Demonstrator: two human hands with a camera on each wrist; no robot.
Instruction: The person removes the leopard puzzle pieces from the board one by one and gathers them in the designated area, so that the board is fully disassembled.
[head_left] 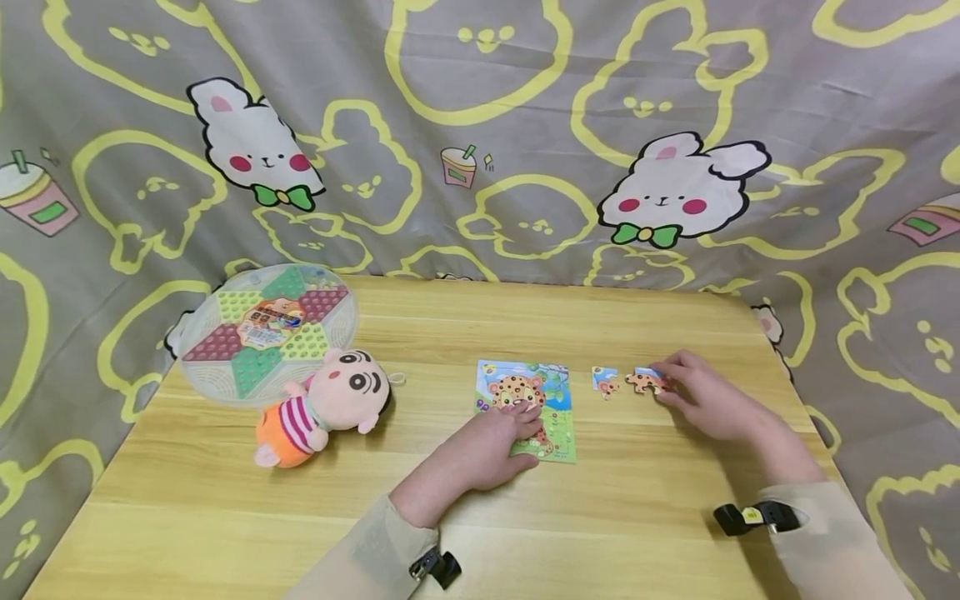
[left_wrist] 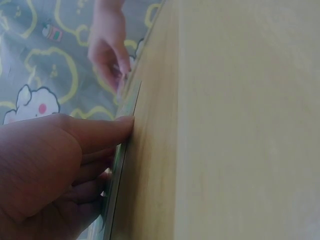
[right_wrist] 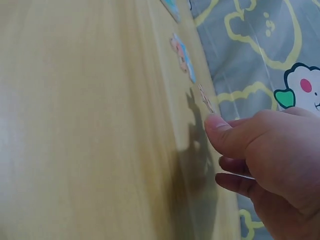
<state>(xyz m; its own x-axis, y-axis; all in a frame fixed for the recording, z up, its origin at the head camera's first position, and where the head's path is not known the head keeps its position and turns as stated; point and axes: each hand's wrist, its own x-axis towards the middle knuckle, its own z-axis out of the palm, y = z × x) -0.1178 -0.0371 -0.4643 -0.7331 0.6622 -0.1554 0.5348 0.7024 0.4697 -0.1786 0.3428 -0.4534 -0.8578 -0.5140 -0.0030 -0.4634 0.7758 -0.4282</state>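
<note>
A jigsaw puzzle (head_left: 557, 417) with a spotted leopard cub lies flat on the wooden table. My left hand (head_left: 495, 446) rests on it, fingers across the picture and thumb at the near edge; part of the cub is hidden beneath. In the left wrist view the thumb of that hand (left_wrist: 55, 160) reaches the puzzle's edge. Right of the puzzle, my right hand (head_left: 708, 396) pinches a spotted puzzle piece (head_left: 643, 381) between thumb and fingers, as the right wrist view also shows. Between the puzzle and that hand lies another puzzle piece (head_left: 604, 381), blue and orange.
At the left of the table (head_left: 600, 533) lies a round Chinese checkers board (head_left: 198, 371) with coloured star points. A plush doll (head_left: 348, 392) in a striped top lies against its near edge. A patterned grey curtain (head_left: 517, 242) hangs behind the table.
</note>
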